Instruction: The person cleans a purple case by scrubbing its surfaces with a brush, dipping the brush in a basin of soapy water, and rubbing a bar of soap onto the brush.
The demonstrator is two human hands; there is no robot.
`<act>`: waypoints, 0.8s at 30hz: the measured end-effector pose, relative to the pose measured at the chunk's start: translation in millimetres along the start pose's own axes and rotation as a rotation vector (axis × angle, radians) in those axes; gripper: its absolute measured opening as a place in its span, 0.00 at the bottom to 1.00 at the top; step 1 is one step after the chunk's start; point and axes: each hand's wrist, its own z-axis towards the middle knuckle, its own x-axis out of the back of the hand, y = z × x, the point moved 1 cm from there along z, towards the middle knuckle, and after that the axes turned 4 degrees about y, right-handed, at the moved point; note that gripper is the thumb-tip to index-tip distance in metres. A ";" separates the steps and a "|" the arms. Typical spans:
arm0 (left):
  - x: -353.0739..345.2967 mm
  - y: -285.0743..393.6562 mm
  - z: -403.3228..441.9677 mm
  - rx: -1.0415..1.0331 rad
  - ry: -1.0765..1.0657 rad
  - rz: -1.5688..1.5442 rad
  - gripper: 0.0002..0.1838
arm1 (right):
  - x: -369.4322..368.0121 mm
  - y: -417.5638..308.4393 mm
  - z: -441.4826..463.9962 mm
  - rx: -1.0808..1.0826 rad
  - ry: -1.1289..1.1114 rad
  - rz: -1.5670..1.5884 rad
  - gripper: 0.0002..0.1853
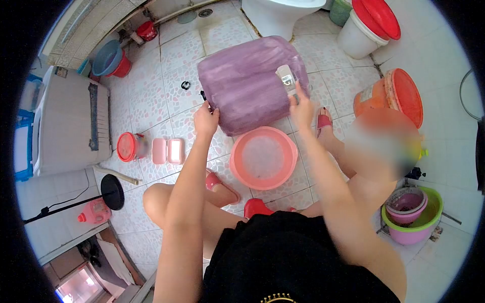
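A purple cushion-like item (247, 86), wet-looking and creased, lies on the tiled floor in front of me. My left hand (206, 120) has its fingers closed at its lower left edge, beside a small black part. Near its right side, my right hand (301, 107) is closed on the end of a pale brush-like tool (286, 77), which rests against the purple surface. Just below the purple item stands a round pink basin (289, 156) with cloudy water inside, between my feet.
An open pink soap box (159, 151) and a red-lidded tub (127, 147) are on the left floor, near a white washing machine (70, 121). Orange buckets (371, 99) and a green basin (435, 204) stand right; a toilet (280, 17) is ahead.
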 end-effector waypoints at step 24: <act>-12.6 -4.8 -20.2 0.064 0.037 -0.139 0.21 | -56.6 -103.8 -110.9 0.021 -0.426 0.296 0.31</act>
